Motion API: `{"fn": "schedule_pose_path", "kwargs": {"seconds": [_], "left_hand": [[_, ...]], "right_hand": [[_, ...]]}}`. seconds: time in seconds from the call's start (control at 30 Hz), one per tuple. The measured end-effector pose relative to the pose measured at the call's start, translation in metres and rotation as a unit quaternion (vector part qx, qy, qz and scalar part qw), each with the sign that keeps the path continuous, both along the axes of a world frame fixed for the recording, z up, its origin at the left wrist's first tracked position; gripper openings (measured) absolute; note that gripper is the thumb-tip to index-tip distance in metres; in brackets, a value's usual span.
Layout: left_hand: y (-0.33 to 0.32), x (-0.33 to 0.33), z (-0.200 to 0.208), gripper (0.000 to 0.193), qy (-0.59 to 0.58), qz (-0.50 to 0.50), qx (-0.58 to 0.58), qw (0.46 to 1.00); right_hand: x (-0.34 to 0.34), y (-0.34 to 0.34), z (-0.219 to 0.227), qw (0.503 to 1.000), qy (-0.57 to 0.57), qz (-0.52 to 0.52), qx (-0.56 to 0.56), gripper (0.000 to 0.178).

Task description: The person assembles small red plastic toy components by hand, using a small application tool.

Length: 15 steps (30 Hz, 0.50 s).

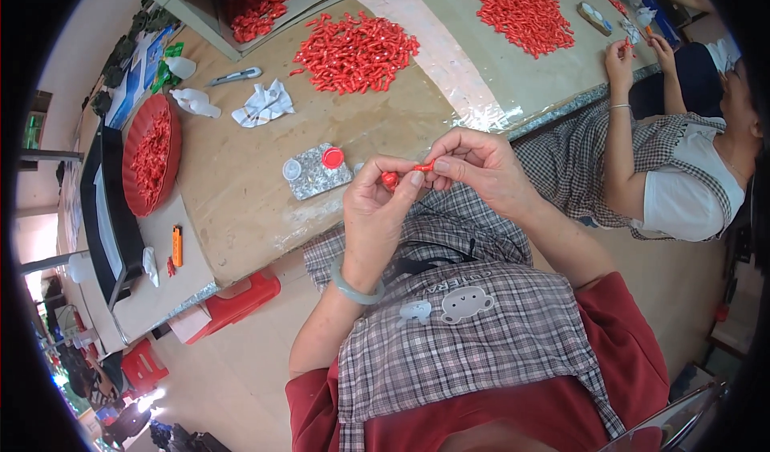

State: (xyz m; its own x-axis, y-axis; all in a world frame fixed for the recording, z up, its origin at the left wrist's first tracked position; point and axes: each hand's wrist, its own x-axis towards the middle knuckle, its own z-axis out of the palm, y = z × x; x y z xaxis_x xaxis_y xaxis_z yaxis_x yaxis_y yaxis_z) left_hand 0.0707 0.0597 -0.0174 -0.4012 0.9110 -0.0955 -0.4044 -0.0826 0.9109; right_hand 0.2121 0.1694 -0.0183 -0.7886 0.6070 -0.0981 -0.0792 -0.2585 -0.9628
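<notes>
Above the table's near edge, my two hands meet with their fingertips close together. My left hand is closed, with a rounded glossy red piece tucked in its curled fingers. A small slender red piece spans the gap between the hands, pinched by my right hand and touching the left fingertips. Just left of my hands lies a speckled grey block, with a red round cap and a clear round cap on it. What the pieces are, I cannot tell.
A heap of red pieces lies beyond my hands, another farther right. At left are a red basin, white bottle, utility knife, crumpled paper and orange lighter. A co-worker sits close on the right.
</notes>
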Motion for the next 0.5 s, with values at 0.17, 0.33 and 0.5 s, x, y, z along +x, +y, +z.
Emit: {"fn": "schedule_pose_path", "kwargs": {"seconds": [0.17, 0.33, 0.5], "left_hand": [[-0.018, -0.019, 0.012, 0.041, -0.129, -0.066, 0.014, 0.989], [-0.041, -0.041, 0.007, 0.057, -0.246, -0.105, 0.055, 0.962], [-0.055, -0.049, 0.01, 0.049, -0.271, -0.057, 0.02, 0.961]], "right_hand": [[-0.01, 0.001, -0.002, 0.999, 0.024, 0.007, 0.02, 0.01], [-0.024, 0.001, 0.002, 0.998, 0.002, 0.029, 0.064, 0.009], [-0.042, 0.003, 0.005, 0.981, -0.043, 0.044, 0.185, 0.009]]}}
